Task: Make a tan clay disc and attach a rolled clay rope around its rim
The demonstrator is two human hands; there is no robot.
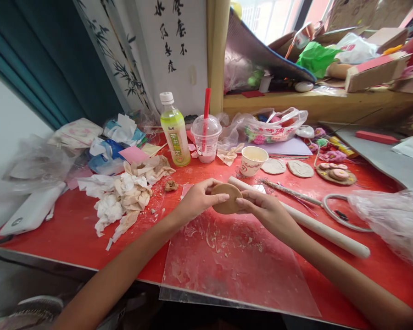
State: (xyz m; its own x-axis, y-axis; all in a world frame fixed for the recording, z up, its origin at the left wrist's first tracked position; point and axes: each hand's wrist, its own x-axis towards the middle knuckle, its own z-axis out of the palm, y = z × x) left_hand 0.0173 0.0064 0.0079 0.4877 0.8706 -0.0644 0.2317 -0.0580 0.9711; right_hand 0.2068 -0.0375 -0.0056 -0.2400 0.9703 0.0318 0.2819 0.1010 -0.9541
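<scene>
Between my two hands I hold a flat round clay disc (pixel 224 206), brown and smooth, raised above the table. My left hand (pixel 201 198) pinches its left edge with the thumb across the front face. On the right edge, the thumb and fingers of my right hand (pixel 258 204) are closed on it too. Below lies a clear plastic sheet (pixel 227 270) smeared with clay crumbs. A pale rolling pin (pixel 326 233) lies slantwise behind and under my right hand. A small lump of brown clay (pixel 171 185) sits left of my left hand.
Crumpled tissues (pixel 124 197) lie at the left. Behind stand a green-labelled bottle (pixel 175 130), a plastic cup with red straw (pixel 206 137) and a paper cup (pixel 253 161). Pale clay discs (pixel 300 168), a thin tool (pixel 292 192), a ring (pixel 344 215) and a plastic bag (pixel 395 220) are at right.
</scene>
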